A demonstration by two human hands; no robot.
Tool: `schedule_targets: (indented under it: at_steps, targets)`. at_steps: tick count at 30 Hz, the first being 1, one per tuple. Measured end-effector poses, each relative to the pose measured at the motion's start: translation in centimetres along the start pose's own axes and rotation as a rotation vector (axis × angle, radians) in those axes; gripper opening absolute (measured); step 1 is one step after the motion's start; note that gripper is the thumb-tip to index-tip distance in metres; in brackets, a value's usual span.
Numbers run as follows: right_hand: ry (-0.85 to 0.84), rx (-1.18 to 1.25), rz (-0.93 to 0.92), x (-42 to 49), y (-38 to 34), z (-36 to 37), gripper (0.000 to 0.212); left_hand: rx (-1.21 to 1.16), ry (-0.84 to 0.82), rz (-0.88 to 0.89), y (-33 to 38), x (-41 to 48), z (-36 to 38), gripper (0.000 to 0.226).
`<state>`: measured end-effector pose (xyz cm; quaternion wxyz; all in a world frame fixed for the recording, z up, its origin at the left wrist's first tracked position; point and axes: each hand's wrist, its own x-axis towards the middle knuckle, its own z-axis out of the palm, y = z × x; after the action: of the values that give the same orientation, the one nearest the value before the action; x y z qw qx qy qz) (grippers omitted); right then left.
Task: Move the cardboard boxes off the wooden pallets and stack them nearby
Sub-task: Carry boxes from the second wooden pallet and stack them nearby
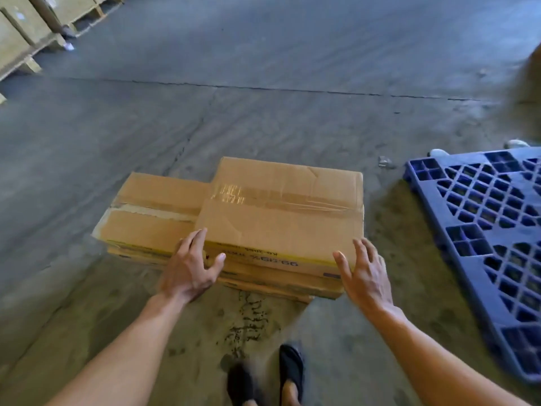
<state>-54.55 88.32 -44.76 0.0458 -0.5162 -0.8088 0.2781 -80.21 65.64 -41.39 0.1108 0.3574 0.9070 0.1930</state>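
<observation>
- The top box (281, 206) lay flat on a low stack on the concrete floor (263, 98). It sat off to the right, so part of the box beneath (152, 212) showed on the left.
- The left hand (190, 268) was at the near left corner, fingers straight and spread along the side and thumb against the front face. It touched the box without curling round it.
- The right hand (366, 273) was at the near right corner, fingers also spread and straight, with the palm close to the end of the box. I could not tell how firmly it pressed.
- This looked like the squaring-up step, with the box down on the stack and being nudged into line.
- To do it well, both palms should push evenly and slide the box left until its edges match those below.
- Pushing low on the sides would be better than pushing on the lid, since the taped top looked creased and soft.
- The flattened layers at the bottom (278, 284) jutted out unevenly, so the stack might need checking for rocking before more went on.
- The person's shoes (289, 364) stood close to the stack, and keeping toes clear would be wise.
- A blue plastic pallet (483, 230) lay just to the right. Wooden pallets (35, 64) loaded with more boxes stood well away at the far left.
</observation>
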Motion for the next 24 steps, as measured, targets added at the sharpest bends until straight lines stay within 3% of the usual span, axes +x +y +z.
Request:
schedule_targets:
  at_steps: [13, 16, 19, 24]
  targets:
    - [0.108, 0.180, 0.386, 5.8, 3.1, 6.9, 0.096, -0.154, -0.037, -0.176, -8.2, 13.2, 7.2, 0.106]
    - [0.143, 0.246, 0.439, 6.6, 3.3, 7.4, 0.105, -0.261, -0.082, -0.232, -9.9, 14.3, 8.1, 0.121]
    - [0.148, 0.337, 0.476, 6.9, 3.2, 7.5, 0.116, -0.480, -0.139, -0.292, -10.9, 14.2, 8.9, 0.111]
    - [0.207, 0.484, 0.498, 6.6, 2.4, 7.7, 0.091, -0.800, -0.147, -0.356, -10.8, 14.4, 9.5, 0.095]
